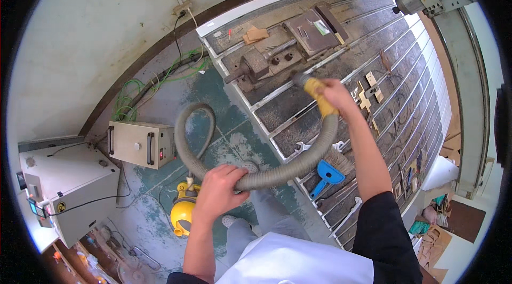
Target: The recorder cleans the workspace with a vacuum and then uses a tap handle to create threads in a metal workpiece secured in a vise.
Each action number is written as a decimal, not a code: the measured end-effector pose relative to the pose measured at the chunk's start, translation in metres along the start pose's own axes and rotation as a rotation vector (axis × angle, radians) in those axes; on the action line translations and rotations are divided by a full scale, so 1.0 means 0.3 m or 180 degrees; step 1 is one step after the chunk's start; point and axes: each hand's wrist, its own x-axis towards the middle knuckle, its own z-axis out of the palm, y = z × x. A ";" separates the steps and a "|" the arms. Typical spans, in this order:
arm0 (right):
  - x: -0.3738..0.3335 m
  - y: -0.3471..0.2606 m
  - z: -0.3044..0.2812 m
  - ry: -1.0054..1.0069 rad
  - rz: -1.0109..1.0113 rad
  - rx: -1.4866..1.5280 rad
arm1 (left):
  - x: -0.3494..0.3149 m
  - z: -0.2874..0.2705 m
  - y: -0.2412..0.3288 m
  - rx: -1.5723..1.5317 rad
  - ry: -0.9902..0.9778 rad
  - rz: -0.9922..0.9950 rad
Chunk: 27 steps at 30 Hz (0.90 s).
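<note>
Nearest, the left hand [217, 192] curls its fingers around a grey ribbed hose [288, 171]. Beyond, a blue brush [329, 173] lies on the slotted worktop [282, 116]. Farther out, the right hand's [337, 97] fingers wrap the hose's yellow handle [321, 103] above the worktop; its blurred dark tip perhaps touches down, near a vise [309, 33].

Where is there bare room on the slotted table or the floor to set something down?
The slotted table has a free, dusty strip between the vise and the open-ended wrench. The floor is free between the looped hose and the table's left edge. Crowded: around the blue dustpan and brush, and beside the right hand, where small metal pieces lie.
</note>
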 end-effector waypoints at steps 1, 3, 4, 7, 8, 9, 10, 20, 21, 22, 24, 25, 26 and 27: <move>-0.045 0.017 0.032 -0.0311 -0.0096 -0.0161 | -0.028 -0.031 0.001 0.0008 -0.0016 -0.0012; -0.170 0.074 0.122 -0.0478 -0.0442 -0.0467 | -0.100 -0.104 -0.015 -0.0097 -0.0395 -0.0184; -0.208 0.078 0.153 -0.0491 -0.0446 -0.0448 | -0.138 -0.124 -0.026 -0.0193 -0.0431 -0.0270; -0.258 0.065 0.168 -0.0663 -0.0294 -0.0045 | -0.164 -0.130 0.004 -0.0214 -0.0542 -0.0412; -0.234 0.045 0.154 -0.0685 -0.0341 -0.0198 | -0.157 -0.126 0.014 -0.0198 -0.0568 -0.0412; -0.211 0.032 0.145 -0.0709 -0.0387 -0.0350 | -0.138 -0.118 0.026 -0.0218 -0.0577 -0.0377; -0.202 0.043 0.145 -0.0671 -0.0511 -0.0346 | -0.128 -0.109 0.038 -0.0251 -0.0593 -0.0349; -0.397 0.334 -0.002 -0.1026 -0.0012 0.0051 | -0.101 -0.060 0.169 -0.0393 -0.1290 -0.0158; -0.384 0.359 -0.035 -0.1001 -0.0009 0.0058 | -0.084 -0.034 0.186 -0.0254 -0.1221 -0.0097; -0.360 0.381 -0.071 -0.0625 0.0119 0.0363 | -0.065 -0.007 0.203 -0.0116 -0.1151 -0.0033; -0.302 0.417 -0.128 -0.0002 0.0375 0.0846 | -0.027 0.054 0.227 0.0010 -0.0985 0.0106; -0.276 0.423 -0.159 0.0265 0.0502 0.1004 | -0.009 0.079 0.239 0.0114 -0.0797 0.0243; -0.253 0.431 -0.185 0.0299 0.0524 0.1029 | 0.010 0.103 0.247 0.0115 -0.0835 0.0270; -0.244 0.428 -0.222 0.0792 0.0484 0.1102 | 0.029 0.119 0.263 0.0282 -0.0727 0.0308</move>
